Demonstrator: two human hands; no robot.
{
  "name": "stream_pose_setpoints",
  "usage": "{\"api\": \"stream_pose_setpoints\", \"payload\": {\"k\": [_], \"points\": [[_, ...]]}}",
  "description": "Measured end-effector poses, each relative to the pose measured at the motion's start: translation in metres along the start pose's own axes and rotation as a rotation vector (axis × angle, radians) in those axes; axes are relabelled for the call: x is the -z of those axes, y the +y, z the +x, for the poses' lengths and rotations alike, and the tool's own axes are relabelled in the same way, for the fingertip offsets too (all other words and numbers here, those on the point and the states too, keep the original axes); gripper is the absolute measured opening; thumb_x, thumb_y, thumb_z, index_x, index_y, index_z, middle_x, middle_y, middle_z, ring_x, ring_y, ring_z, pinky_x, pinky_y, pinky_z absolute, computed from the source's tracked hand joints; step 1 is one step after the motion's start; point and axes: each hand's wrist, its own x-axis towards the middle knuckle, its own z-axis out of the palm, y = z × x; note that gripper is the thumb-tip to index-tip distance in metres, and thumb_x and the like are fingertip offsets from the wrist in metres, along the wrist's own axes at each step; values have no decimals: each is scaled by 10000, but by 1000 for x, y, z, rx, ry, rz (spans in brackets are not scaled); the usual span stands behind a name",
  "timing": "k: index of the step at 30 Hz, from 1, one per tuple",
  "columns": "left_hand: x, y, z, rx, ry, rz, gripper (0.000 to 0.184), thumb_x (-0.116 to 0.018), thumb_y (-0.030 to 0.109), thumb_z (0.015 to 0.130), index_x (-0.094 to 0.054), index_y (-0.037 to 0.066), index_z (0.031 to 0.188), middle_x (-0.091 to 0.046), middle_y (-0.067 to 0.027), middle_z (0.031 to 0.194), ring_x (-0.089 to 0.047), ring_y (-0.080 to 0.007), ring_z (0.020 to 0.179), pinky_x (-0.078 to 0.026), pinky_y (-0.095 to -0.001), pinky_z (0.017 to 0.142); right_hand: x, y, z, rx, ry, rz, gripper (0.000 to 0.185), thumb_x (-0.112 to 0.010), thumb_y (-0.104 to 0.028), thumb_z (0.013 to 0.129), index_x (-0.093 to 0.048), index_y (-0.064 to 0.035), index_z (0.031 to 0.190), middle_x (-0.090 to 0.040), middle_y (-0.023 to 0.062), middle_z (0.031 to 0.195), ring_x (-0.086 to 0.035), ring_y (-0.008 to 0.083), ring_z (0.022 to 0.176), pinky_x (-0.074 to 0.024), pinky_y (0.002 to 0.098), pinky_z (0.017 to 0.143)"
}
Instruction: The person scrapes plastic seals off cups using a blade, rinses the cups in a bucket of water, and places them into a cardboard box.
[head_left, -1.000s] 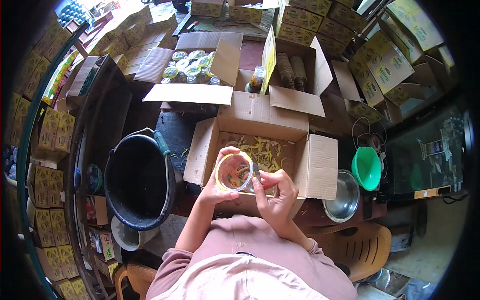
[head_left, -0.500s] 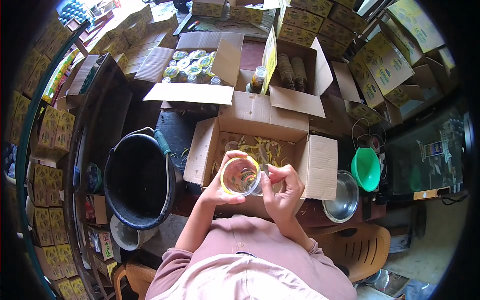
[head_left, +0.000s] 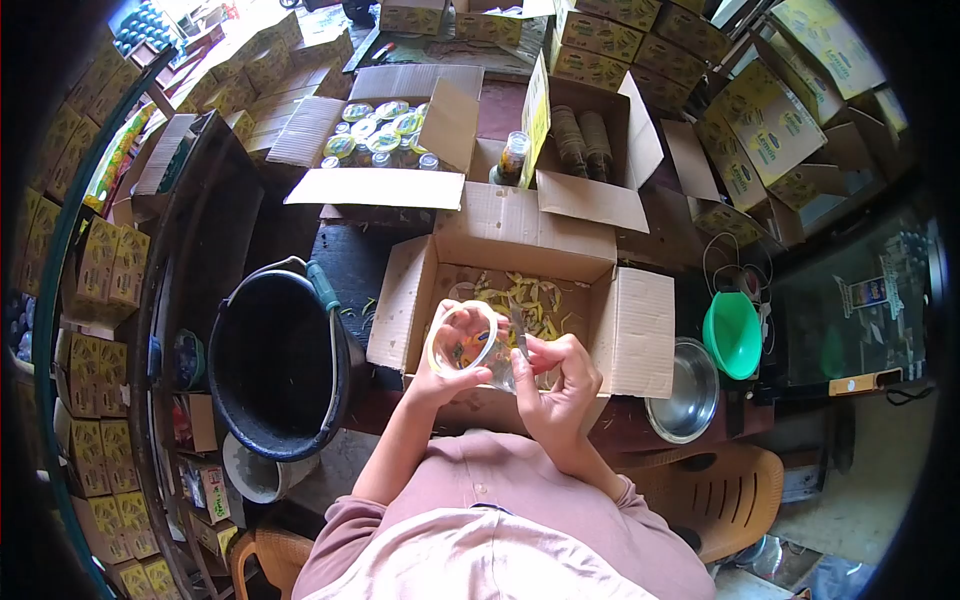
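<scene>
My left hand (head_left: 437, 384) is wrapped around a clear plastic cup (head_left: 491, 340), tilted so that its round mouth faces up toward me. Colour shows through the cup's clear wall. Pinched in my right hand (head_left: 558, 388) is a small knife (head_left: 518, 325), its blade pointing up and away, just right of the cup. Whether the blade touches the cup I cannot tell. Both hands are above the near side of an open cardboard box (head_left: 640, 335). Inside that box lie scattered yellow-green strips (head_left: 540, 296).
A black bucket (head_left: 270, 445) stands left of the box. To the right are a metal bowl (head_left: 682, 390) and a green basin (head_left: 733, 335). Farther back, one carton (head_left: 375, 188) holds several lidded cups; another (head_left: 590, 205) holds cup stacks. Printed cartons (head_left: 770, 125) are piled around.
The cup has turned and shifted slightly left in my left hand. My right hand has moved a little down and left, and the knife blade is now clear of the cup's rim.
</scene>
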Motion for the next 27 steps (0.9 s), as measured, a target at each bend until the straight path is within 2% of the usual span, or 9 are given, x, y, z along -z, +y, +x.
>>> {"api": "stream_pose_setpoints", "payload": {"k": [3,4,13,16,19,24,27], "points": [[-4,6,-1,212,118,-7,567,-747,167,638,-444,94,1112,-390,-92,1177,-412,-236,1125,-337,-369,955,-2,0,-1,33,6,-10,159,-654,47,681,-602,-8,821,-548,77,659,-569,124,514,-424,227,474],[-4,5,-2,240,133,15,673,-752,187,629,-378,60,1174,-415,-93,1168,-405,-228,1138,-338,-364,957,-3,0,-1,43,12,-14,158,-652,49,680,-601,-6,820,-547,76,659,-567,127,511,-425,229,473],[-12,6,-3,220,152,29,671,-748,190,642,-380,72,1191,-403,-92,1157,-398,-230,1146,-348,-358,952,-7,2,-4,110,52,-60,154,-648,57,667,-594,-4,797,-544,76,659,-550,157,506,-427,256,474],[-8,4,-4,200,122,91,666,-741,176,658,-372,77,1204,-405,-92,1162,-399,-229,1147,-344,-352,955,-8,2,-4,129,49,-84,154,-646,58,659,-591,-10,786,-543,73,659,-546,174,522,-425,269,478],[-9,7,-4,182,67,104,663,-722,-9,652,-363,107,1197,-428,-69,1167,-411,-182,1124,-332,-337,945,-8,2,-3,170,55,-143,160,-643,58,652,-590,-24,779,-535,70,655,-535,193,538,-420,284,482],[-12,11,-2,206,64,152,647,-730,-9,636,-364,104,1157,-436,-71,1133,-421,-178,1106,-350,-328,942,-8,2,1,263,64,-243,173,-647,52,649,-591,-53,775,-518,64,646,-509,212,533,-411,304,495],[-16,17,-1,168,23,233,643,-734,-10,626,-367,93,1143,-439,-71,1119,-423,-178,1106,-355,-325,947,-4,5,5,297,24,-320,133,-643,68,677,-581,-1,772,-535,87,646,-543,154,535,-430,254,485]]}}
